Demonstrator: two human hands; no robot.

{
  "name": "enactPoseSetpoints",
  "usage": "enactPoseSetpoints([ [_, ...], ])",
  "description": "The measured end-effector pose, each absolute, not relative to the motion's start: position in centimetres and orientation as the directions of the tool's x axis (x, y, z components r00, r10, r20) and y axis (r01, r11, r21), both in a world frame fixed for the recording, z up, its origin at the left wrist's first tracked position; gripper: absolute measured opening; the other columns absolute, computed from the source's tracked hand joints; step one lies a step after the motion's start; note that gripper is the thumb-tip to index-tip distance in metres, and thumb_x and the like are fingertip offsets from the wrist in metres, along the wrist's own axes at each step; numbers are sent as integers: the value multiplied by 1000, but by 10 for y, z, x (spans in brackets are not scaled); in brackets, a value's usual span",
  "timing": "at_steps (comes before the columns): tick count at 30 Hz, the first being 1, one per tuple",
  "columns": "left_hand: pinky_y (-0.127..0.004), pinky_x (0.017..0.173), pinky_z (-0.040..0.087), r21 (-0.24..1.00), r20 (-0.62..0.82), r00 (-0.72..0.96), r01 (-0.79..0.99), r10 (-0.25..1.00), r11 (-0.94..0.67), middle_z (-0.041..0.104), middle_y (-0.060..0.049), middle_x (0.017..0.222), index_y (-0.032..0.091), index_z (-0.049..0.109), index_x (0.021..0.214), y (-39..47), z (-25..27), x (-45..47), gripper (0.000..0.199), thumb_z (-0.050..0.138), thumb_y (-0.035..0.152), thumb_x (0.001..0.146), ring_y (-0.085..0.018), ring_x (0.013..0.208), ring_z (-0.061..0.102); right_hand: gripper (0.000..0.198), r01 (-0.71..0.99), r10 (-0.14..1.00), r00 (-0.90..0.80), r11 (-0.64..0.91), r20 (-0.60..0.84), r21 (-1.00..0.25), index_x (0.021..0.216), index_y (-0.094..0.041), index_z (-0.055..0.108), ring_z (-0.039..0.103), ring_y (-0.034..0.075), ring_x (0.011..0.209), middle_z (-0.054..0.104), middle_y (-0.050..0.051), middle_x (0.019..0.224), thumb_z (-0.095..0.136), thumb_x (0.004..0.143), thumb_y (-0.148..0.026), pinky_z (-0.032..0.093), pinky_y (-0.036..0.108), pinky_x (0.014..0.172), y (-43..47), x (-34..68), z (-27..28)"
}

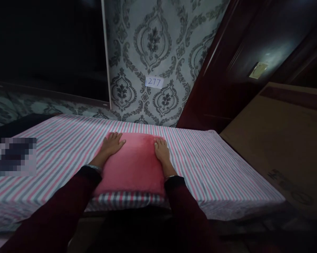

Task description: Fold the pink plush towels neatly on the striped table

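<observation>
A pink, fuzzy-looking square piece [133,165], like a cushion or folded cloth, lies flat near the front edge of the table. Its near edge shows a dark, red and white checked strip [126,198]. My left hand [113,144] rests on its far left corner, palm down with the fingers spread. On the far right corner lies my right hand [162,149], also flat, fingers stretched forward. Neither hand grips anything. The underside of the pink piece is hidden.
A pink, grey and white striped cloth [205,165] covers the table. On the wall behind hang a dark television screen [47,49] and a paper label [154,82] reading 277. A large cardboard box [285,147] stands at the right, before a dark red door [227,63].
</observation>
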State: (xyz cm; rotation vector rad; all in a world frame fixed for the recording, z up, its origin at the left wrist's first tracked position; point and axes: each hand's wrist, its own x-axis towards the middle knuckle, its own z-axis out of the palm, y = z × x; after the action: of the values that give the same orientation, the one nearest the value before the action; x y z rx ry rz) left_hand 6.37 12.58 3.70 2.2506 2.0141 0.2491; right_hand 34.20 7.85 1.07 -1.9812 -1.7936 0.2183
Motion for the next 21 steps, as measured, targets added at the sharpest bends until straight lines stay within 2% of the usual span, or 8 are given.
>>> enactPoseSetpoints([
  [6,-61,124,22,201,65,109,972,992,-120,24,-15,172,17,31,164,128,35,64,68,26,48,104,-32,160,16,54,887,968,136,-25,210,-462,158,-22,43,20,24,157,34,6,168,27,107,-30,27,48,125,82,344,6],
  [10,-63,124,21,175,5,97,980,995,-96,23,-15,173,20,30,165,127,46,63,67,27,49,104,-32,160,15,54,886,968,162,-58,191,-460,159,-23,43,22,27,156,34,5,168,28,108,-31,29,49,124,76,339,14],
  [13,-69,122,17,156,11,85,984,996,-85,27,-22,169,13,35,162,123,62,80,67,30,47,104,-39,159,19,55,886,966,182,-81,181,-457,159,-23,44,25,32,155,34,4,168,27,107,-32,33,52,122,71,337,21],
  [15,-68,123,15,167,67,152,973,986,-161,28,-24,169,10,36,161,119,71,105,65,29,42,106,-40,158,20,55,889,968,176,-77,181,-452,159,-22,44,26,33,154,33,4,169,27,107,-32,34,53,121,69,335,24],
  [17,-61,126,14,175,98,286,938,953,-299,27,-16,171,17,34,163,115,74,137,61,29,38,106,-33,160,19,55,890,968,173,-74,182,-450,159,-23,43,26,33,154,32,4,169,27,107,-32,35,54,120,69,335,24],
  [19,-57,128,14,168,72,430,884,900,-436,25,-9,172,24,32,164,112,69,169,60,31,34,105,-27,160,19,56,889,966,179,-79,184,-451,160,-24,42,25,34,154,30,4,170,28,107,-32,37,55,118,70,334,23],
  [21,-59,127,13,153,40,510,847,859,-510,26,-10,172,23,33,163,109,58,193,60,30,32,105,-28,160,21,56,891,965,183,-81,189,-447,160,-24,42,25,35,155,30,4,170,29,106,-31,38,56,118,70,334,21],
])
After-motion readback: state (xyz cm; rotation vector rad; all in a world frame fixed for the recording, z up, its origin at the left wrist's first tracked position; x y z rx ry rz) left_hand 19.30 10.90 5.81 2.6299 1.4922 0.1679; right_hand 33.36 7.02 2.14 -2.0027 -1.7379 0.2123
